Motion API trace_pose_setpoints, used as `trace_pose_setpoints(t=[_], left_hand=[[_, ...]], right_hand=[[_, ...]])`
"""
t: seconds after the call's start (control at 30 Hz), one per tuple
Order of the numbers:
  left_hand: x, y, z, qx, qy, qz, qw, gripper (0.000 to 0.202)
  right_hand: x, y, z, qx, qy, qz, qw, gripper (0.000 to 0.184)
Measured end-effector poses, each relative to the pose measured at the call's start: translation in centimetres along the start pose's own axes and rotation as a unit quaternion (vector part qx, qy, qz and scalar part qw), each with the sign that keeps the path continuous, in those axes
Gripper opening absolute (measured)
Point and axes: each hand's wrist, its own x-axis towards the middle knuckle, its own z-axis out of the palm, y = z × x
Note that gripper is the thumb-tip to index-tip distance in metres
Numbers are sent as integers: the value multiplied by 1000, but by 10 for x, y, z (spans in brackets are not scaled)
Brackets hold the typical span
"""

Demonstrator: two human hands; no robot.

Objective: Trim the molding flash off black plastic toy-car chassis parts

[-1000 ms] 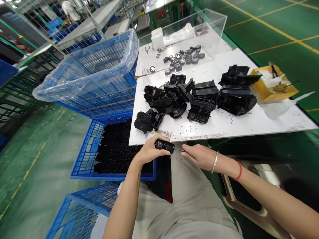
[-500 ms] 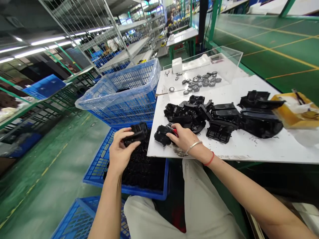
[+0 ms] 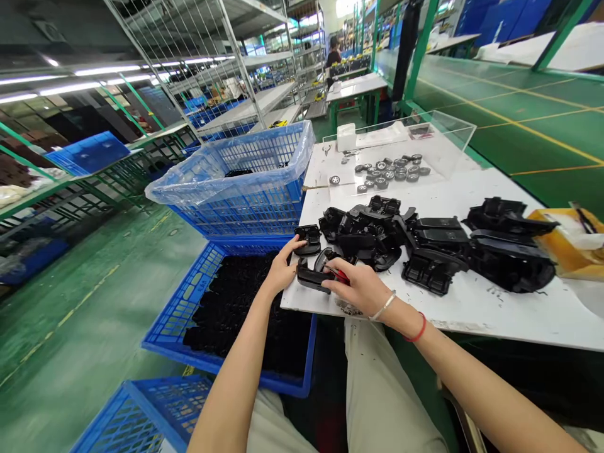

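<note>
My left hand [image 3: 282, 269] is at the table's left edge, fingers closed on the side of a small black molded plastic part [image 3: 309, 236]; its thumb is partly hidden. In my right hand [image 3: 355, 283] is a red-handled tool [image 3: 340, 275], its working end hard to make out. The right fingertips also touch another black plastic part [image 3: 311, 279], which lies at the table's near left corner. Beyond both hands is a pile of black molded parts [image 3: 363, 229], close to the small part.
Larger black shells [image 3: 504, 258] lie on the white table [image 3: 472, 314], with small wheels [image 3: 381, 182] behind. A blue crate [image 3: 160, 340] of black parts stands below left. A plastic-lined crate [image 3: 236, 207] is beyond it. At right sits a yellow box [image 3: 573, 264].
My left hand has moved right and away, from over the crate to the table edge, with a black part. My right hand stays near the table corner with the red-handled tool. The view has shifted slightly.
</note>
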Motion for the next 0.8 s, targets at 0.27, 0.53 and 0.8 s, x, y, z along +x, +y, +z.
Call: trace_pose_setpoints(t=[0.27,0.53,0.8], left_hand=[[-66,41,-9,-173,93,-172,965,37],[-123,67,7,-446,-183,-301,823,63],[-140,87,51,-480,-27,-280,831,59]], right_hand=[[-59,-2,6,-251,39,-228,940,36],[-84,-2,4,-284,109,-271,913,33],[-107,8,11,-277,165,-204,924,23]])
